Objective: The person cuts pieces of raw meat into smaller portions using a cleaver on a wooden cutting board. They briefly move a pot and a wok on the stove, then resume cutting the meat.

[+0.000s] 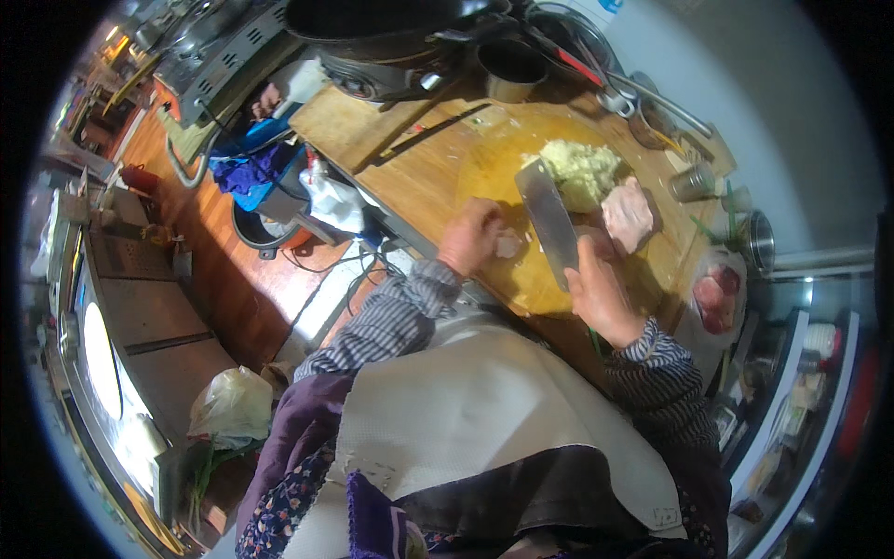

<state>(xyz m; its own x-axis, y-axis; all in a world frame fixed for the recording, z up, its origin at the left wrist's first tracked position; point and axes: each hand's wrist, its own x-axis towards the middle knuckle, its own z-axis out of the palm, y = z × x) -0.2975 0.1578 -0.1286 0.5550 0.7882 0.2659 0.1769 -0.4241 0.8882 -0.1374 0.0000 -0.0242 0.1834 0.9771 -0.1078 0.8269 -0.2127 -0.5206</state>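
My right hand [602, 297] grips a cleaver [548, 213], its broad steel blade slanting up and left over a round yellow chopping board [534, 283]. At the board's left side, the curled fingers of my left hand [473, 237] hold a small pale piece of raw meat [509, 243]. Beyond the blade rises a mound of finely chopped pale-green food [581, 168]; its exact kind is unclear. A larger pale pink piece of raw meat [628, 213] lies right of the mound, past my right hand.
Behind the board stand a large dark pan [377, 28], a dark pot [512, 70] and a glass jar [693, 183]. A bag of red meat [716, 290] sits at the right, above a glass-fronted case [782, 412]. A bucket [262, 227] and cables [363, 264] are on the left.
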